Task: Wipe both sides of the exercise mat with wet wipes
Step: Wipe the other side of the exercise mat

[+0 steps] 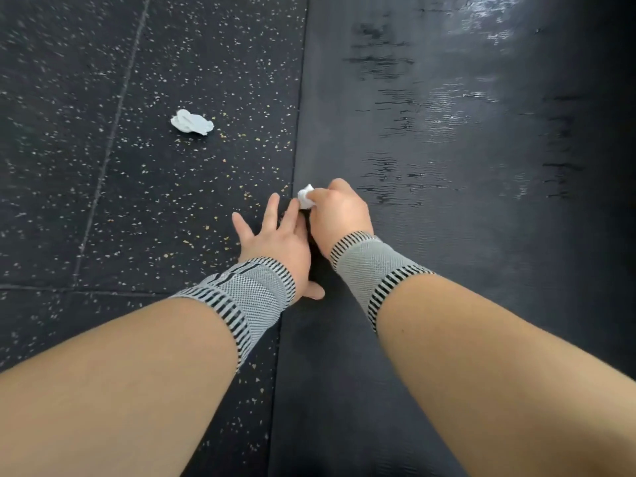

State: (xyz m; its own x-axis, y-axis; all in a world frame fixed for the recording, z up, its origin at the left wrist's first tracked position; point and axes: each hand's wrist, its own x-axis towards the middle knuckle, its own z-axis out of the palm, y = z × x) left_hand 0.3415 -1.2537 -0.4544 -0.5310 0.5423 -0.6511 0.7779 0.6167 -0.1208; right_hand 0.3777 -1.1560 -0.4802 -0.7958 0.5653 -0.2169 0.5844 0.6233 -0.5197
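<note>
Crumpled wipe left of mat (on floor)

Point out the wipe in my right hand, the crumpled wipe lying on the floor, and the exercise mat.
wipe in right hand (305, 197), head view, exposed white wad.
crumpled wipe on floor (191, 122), head view, its middle.
exercise mat (447, 235), head view, bare dark surface.

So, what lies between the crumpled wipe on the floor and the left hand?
Head view: only bare speckled floor between the crumpled wipe and the left hand.

Dark exercise mat lies flat, wet-streaked; white wipe bunched at its left edge.
</note>
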